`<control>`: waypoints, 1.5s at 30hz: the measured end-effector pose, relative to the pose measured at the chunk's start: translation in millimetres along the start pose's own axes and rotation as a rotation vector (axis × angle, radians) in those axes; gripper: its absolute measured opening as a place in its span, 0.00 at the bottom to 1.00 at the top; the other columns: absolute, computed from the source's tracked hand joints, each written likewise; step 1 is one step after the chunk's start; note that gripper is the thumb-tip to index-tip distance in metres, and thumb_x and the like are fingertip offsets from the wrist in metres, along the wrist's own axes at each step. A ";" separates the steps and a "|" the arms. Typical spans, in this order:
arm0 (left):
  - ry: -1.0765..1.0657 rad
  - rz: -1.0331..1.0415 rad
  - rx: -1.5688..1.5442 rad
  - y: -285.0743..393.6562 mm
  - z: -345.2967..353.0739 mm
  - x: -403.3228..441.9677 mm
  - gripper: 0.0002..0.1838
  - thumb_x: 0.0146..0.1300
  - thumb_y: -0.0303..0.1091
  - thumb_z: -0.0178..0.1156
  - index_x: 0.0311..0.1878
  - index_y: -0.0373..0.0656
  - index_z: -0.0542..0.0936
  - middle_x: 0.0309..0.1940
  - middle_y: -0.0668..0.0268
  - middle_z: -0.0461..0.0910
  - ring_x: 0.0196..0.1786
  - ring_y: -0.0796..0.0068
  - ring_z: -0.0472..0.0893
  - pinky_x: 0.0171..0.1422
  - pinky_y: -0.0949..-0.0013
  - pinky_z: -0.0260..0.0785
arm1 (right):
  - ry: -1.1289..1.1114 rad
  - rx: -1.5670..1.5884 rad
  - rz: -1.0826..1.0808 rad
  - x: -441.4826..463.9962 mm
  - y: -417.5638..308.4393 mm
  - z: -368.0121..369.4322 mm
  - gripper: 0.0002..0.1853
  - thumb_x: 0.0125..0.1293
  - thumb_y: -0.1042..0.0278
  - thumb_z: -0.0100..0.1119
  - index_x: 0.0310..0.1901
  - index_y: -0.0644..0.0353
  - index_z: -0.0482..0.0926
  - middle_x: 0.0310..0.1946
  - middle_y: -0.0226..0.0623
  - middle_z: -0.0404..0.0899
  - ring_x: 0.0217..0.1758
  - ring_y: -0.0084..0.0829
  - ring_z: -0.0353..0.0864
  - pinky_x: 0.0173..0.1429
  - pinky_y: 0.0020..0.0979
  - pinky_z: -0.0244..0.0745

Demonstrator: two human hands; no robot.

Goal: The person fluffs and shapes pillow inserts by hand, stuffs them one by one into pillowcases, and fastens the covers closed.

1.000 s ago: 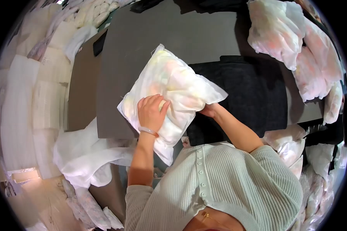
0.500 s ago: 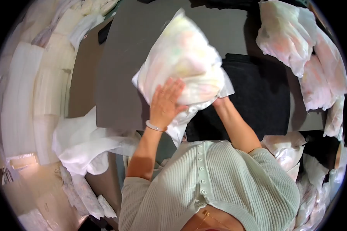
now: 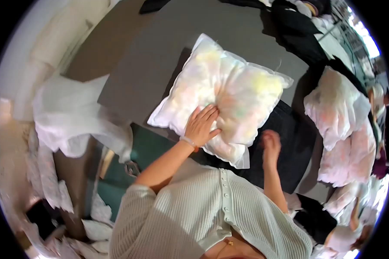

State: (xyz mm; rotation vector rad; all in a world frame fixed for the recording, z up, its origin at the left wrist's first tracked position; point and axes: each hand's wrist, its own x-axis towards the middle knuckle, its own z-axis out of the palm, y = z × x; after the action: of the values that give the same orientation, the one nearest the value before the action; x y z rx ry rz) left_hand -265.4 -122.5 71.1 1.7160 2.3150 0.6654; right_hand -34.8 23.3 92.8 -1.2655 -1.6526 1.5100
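Observation:
A square white cushion (image 3: 246, 88) with pale pink, yellow and green filling showing through its cover lies on the grey tabletop (image 3: 153, 60). My left hand (image 3: 203, 124) rests flat on its lower left part, fingers stretched out. A pale bracelet (image 3: 186, 140) is round that wrist. Just off the cushion's lower right edge is my right hand (image 3: 271, 144), over a black cloth (image 3: 291, 149). It is smeared by motion, so its fingers cannot be made out. The cushion covers part of the black cloth.
Stuffed pale bags or cushions (image 3: 337, 103) are piled along the table's right side. White sheer fabric (image 3: 67, 114) drapes at the left edge. Dark cloth (image 3: 296, 28) lies at the far right. A green surface (image 3: 149, 144) shows below the table's near left edge.
The cushion has gone from bunched and raised in both hands to lying spread on the table. My right hand has come out from under it and moved right. The view has turned.

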 end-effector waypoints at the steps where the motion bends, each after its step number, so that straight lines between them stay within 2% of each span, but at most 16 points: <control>1: 0.026 0.067 0.006 1.7 2.8 2.4 0.34 0.57 0.47 0.61 0.66 0.45 0.68 0.69 0.67 0.65 0.76 0.70 0.55 0.78 0.53 0.41 | 0.164 -0.099 -0.329 8.2 -20.5 -6.4 0.09 0.66 0.78 0.49 0.44 0.64 0.78 0.42 0.33 0.76 0.46 0.24 0.75 0.51 0.25 0.70; 3: -0.041 0.193 0.037 21.6 5.0 3.1 0.34 0.56 0.46 0.61 0.66 0.46 0.69 0.69 0.68 0.66 0.75 0.71 0.56 0.78 0.52 0.42 | -0.021 -0.072 -0.585 26.6 -66.4 13.0 0.12 0.64 0.79 0.50 0.47 0.67 0.78 0.48 0.40 0.77 0.52 0.32 0.77 0.59 0.28 0.68; 6: -0.035 0.293 -0.055 34.7 12.6 -16.3 0.27 0.53 0.40 0.64 0.58 0.45 0.76 0.66 0.69 0.70 0.73 0.69 0.61 0.78 0.52 0.44 | -0.606 -0.473 -0.561 69.7 -64.2 85.7 0.16 0.67 0.73 0.52 0.55 0.65 0.76 0.56 0.44 0.77 0.59 0.39 0.76 0.62 0.32 0.67; 8: -0.131 0.264 -0.111 23.0 3.1 -39.0 0.24 0.53 0.37 0.63 0.55 0.44 0.78 0.65 0.67 0.71 0.72 0.68 0.63 0.77 0.52 0.45 | -0.837 -0.806 -0.585 80.3 -40.1 136.3 0.20 0.66 0.61 0.54 0.55 0.63 0.76 0.47 0.54 0.79 0.51 0.51 0.78 0.55 0.40 0.73; 10: 0.124 0.312 -0.451 -3.4 -3.3 -68.8 0.17 0.57 0.31 0.60 0.50 0.42 0.81 0.56 0.63 0.78 0.65 0.63 0.72 0.72 0.52 0.58 | -0.922 -1.049 -0.495 71.5 -59.5 179.1 0.20 0.67 0.59 0.51 0.54 0.65 0.75 0.47 0.56 0.79 0.50 0.52 0.78 0.55 0.44 0.72; 12: 0.283 0.022 -0.618 -25.1 -13.7 -111.0 0.12 0.64 0.27 0.55 0.48 0.38 0.81 0.47 0.60 0.83 0.53 0.64 0.81 0.59 0.59 0.73 | -0.868 -0.941 -0.656 68.1 -29.1 205.3 0.20 0.66 0.59 0.51 0.51 0.67 0.75 0.46 0.57 0.79 0.49 0.53 0.78 0.54 0.45 0.72; 15: 0.432 -0.891 -1.043 -56.4 3.6 -141.4 0.11 0.70 0.28 0.49 0.46 0.33 0.79 0.39 0.60 0.83 0.40 0.73 0.83 0.45 0.71 0.78 | -0.710 -0.700 -0.988 70.9 21.7 234.6 0.20 0.65 0.61 0.51 0.51 0.71 0.73 0.49 0.58 0.77 0.51 0.54 0.76 0.57 0.46 0.71; 19: 0.550 -1.123 -1.546 -92.3 13.7 -130.1 0.12 0.66 0.22 0.43 0.50 0.34 0.72 0.41 0.54 0.81 0.40 0.61 0.84 0.45 0.63 0.80 | -0.691 -0.721 -0.999 53.6 -28.3 226.6 0.20 0.64 0.65 0.54 0.52 0.70 0.72 0.50 0.57 0.76 0.52 0.53 0.75 0.58 0.45 0.71; 21: 0.611 -1.136 -1.604 -91.3 11.1 -126.4 0.11 0.66 0.22 0.43 0.49 0.35 0.71 0.42 0.54 0.81 0.41 0.60 0.83 0.47 0.62 0.79 | -0.583 -1.076 -1.016 39.1 -82.8 215.4 0.21 0.64 0.65 0.55 0.55 0.69 0.71 0.53 0.58 0.74 0.55 0.52 0.74 0.56 0.42 0.72; 23: 0.631 -1.192 -1.653 -87.3 20.0 -133.1 0.10 0.66 0.22 0.43 0.49 0.37 0.71 0.43 0.54 0.80 0.41 0.58 0.83 0.48 0.60 0.79 | -0.536 -1.068 -0.973 33.7 -98.5 220.2 0.23 0.65 0.55 0.54 0.52 0.69 0.75 0.50 0.58 0.76 0.53 0.52 0.76 0.54 0.42 0.72; 25: 0.767 -0.977 -1.798 -90.4 33.6 -131.4 0.10 0.67 0.26 0.46 0.49 0.38 0.72 0.45 0.55 0.79 0.44 0.59 0.82 0.50 0.60 0.78 | -0.969 -0.940 -0.505 24.9 -100.8 237.9 0.29 0.67 0.44 0.49 0.48 0.68 0.79 0.46 0.58 0.79 0.51 0.53 0.78 0.55 0.44 0.72; 26: 0.766 -1.022 -1.810 -85.0 23.7 -123.7 0.10 0.68 0.29 0.48 0.50 0.40 0.74 0.46 0.58 0.79 0.46 0.61 0.82 0.52 0.61 0.77 | -0.884 -1.042 -0.436 17.6 -93.0 253.5 0.34 0.67 0.36 0.43 0.44 0.67 0.81 0.41 0.56 0.81 0.49 0.53 0.79 0.55 0.45 0.71; 33: 0.540 -0.945 -2.218 -88.0 29.4 -85.3 0.13 0.72 0.33 0.45 0.55 0.43 0.74 0.41 0.60 0.81 0.40 0.68 0.83 0.38 0.68 0.79 | -0.773 -1.162 -0.585 32.0 -44.1 272.7 0.25 0.62 0.45 0.53 0.44 0.63 0.81 0.38 0.51 0.82 0.41 0.45 0.82 0.47 0.44 0.74; 36: 0.462 -0.720 -2.018 -95.2 39.9 -78.5 0.18 0.75 0.40 0.44 0.61 0.42 0.71 0.41 0.61 0.81 0.39 0.69 0.83 0.37 0.67 0.79 | -0.736 -0.492 0.016 55.6 -24.1 249.4 0.14 0.59 0.73 0.55 0.45 0.70 0.78 0.34 0.38 0.81 0.35 0.32 0.82 0.42 0.32 0.78; 42: 0.572 -0.594 -1.991 -76.0 27.0 -41.8 0.27 0.75 0.50 0.44 0.65 0.37 0.68 0.56 0.64 0.77 0.57 0.73 0.75 0.62 0.71 0.69 | -0.741 0.030 0.565 37.1 -70.7 219.0 0.22 0.58 0.71 0.54 0.54 0.72 0.73 0.48 0.45 0.80 0.46 0.37 0.81 0.55 0.36 0.76; 45: 0.560 -0.436 -2.297 -82.2 32.0 -21.3 0.21 0.73 0.46 0.44 0.56 0.42 0.76 0.47 0.64 0.81 0.51 0.70 0.79 0.59 0.64 0.72 | -0.877 0.290 0.675 26.7 -56.3 211.3 0.25 0.61 0.66 0.54 0.57 0.70 0.72 0.54 0.43 0.78 0.56 0.38 0.78 0.66 0.40 0.68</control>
State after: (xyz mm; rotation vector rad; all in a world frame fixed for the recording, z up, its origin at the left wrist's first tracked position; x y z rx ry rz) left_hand -316.4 -153.9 3.0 -0.1362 0.4997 2.2225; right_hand -246.1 -38.9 98.2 -1.1080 -1.4013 2.9066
